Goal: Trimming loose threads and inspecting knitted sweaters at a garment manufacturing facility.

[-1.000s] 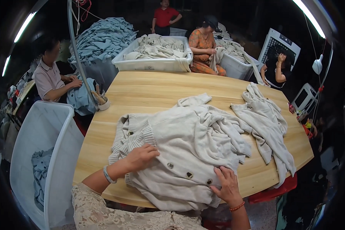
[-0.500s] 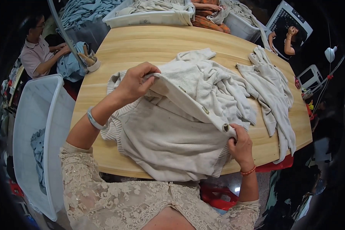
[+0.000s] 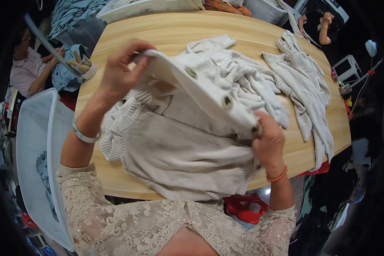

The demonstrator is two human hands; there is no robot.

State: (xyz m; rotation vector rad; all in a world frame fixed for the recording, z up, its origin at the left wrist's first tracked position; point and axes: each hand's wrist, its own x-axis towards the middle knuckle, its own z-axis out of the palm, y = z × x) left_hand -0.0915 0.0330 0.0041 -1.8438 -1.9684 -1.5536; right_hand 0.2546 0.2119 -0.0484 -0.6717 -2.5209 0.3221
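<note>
A cream knitted cardigan [image 3: 179, 143] lies spread across the near half of the table, with ribbed trim at its left end. Its button band [image 3: 202, 100], carrying several dark buttons, is lifted and stretched between my hands. My left hand [image 3: 126, 70] pinches the upper left end of the band between thumb and fingers. Lower on the right, my right hand [image 3: 269, 138] grips the other end, beside a dark button. Crumpled parts of cream knitwear [image 3: 239, 72] lie behind the band; whether they all belong to this garment I cannot tell.
Another cream knit garment [image 3: 305, 94] lies at the table's right [image 3: 158, 25]. A tool cup [image 3: 89, 70] stands at the left edge. A white tub [image 3: 51, 128] holding blue cloth is on the left. Other people sit at far left and far right; a red stool [image 3: 245, 209] is below.
Both hands have risen, the left one also moving leftward, and the button band is lifted higher off the cardigan. The whole view has shifted slightly.
</note>
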